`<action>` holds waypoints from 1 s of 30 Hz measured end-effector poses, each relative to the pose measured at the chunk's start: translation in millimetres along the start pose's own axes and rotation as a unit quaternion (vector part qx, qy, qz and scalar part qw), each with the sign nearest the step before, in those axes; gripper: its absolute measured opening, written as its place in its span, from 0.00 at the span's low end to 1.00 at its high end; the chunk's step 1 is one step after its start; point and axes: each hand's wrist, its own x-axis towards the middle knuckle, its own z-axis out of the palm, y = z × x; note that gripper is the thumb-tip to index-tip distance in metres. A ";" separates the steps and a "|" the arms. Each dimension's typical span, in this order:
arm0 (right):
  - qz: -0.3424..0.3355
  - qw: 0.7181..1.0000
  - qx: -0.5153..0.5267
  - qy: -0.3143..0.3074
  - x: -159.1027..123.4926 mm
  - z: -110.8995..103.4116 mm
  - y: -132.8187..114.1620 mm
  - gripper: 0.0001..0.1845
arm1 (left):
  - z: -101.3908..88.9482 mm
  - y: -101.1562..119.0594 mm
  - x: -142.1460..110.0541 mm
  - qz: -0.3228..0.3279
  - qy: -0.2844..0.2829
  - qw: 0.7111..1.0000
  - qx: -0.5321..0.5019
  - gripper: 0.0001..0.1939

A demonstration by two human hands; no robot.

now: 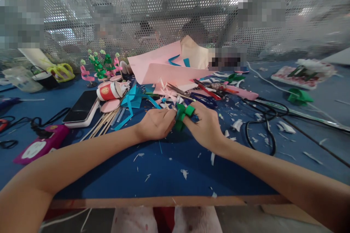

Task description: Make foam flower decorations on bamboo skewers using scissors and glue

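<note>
Both of my hands meet over the middle of the blue table (169,167). My left hand (157,123) is closed, pinching one end of a folded green paper strip (182,114). My right hand (205,125) is closed on the other end, the strip looped over its fingers. Just behind them lie pink paper sheets (161,67), blue paper strips (133,100), scissors (179,90) and a red-handled tool (206,90).
At the left are a phone (82,107), a red and white cup on its side (109,91), wooden sticks (105,122), a purple device (41,145) and small pink and green paper figures (102,65). Black cables (262,120) loop at the right. Perforated mesh (175,7) backs the table.
</note>
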 end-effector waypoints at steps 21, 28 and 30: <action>-0.075 0.995 -0.064 0.018 0.8 -1.0 5.4 0.12 | -0.3 -2.5 -6.6 -0.084 -0.007 0.996 -0.031 0.13; -0.077 0.995 -0.053 0.016 0.8 -0.7 5.7 0.11 | 1.7 -3.4 -6.1 -0.058 -0.027 0.996 -0.055 0.16; -0.061 0.997 -0.050 0.019 0.9 -0.2 6.6 0.12 | 2.0 -2.7 -4.7 -0.050 -0.028 0.997 -0.047 0.14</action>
